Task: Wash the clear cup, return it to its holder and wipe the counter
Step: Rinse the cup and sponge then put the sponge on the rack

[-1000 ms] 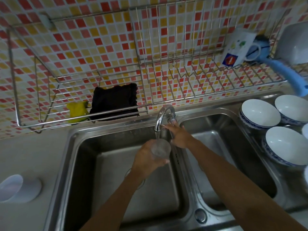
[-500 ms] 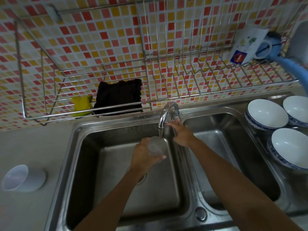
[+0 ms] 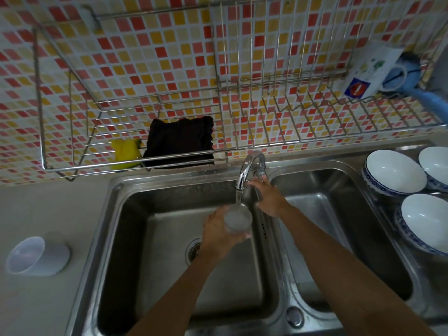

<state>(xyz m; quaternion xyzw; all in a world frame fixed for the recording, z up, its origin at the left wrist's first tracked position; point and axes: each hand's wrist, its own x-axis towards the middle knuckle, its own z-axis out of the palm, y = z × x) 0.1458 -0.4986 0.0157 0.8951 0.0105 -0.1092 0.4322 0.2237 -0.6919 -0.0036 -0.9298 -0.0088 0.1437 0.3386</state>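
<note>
**Cup under running tap, left basin**

Left hand (image 3: 219, 235) holds the cup (image 3: 238, 219) upright over the left basin (image 3: 135, 229), fingers wrapped round its wall. Cup mouth sits directly below the tap (image 3: 244, 170); a stream runs from the spout into it. Contents look cloudy with churning water; fill level cannot be judged.

Right hand (image 3: 268, 198) rests at the tap base on the divider between basins, fingers loosely curled toward the handle; whether they actually grip it cannot be told.

Left basin otherwise holds only the drain (image 3: 194, 251), near the cup hand. Right basin (image 3: 339, 214) shows nothing inside.

Tabletop (image 3: 48, 209), left of sink: a pale holder (image 3: 36, 255) lying tilted, mouth toward camera, nothing visible in it.

Right of sink: three white bowls (image 3: 395, 172) with blue rims, upright, close together.

Wire rack (image 3: 169, 110) on the tiled wall: black cloth (image 3: 180, 141) and yellow sponge (image 3: 124, 152) side by side on the lower left shelf; a mug (image 3: 378, 71) at the far right end.
</note>
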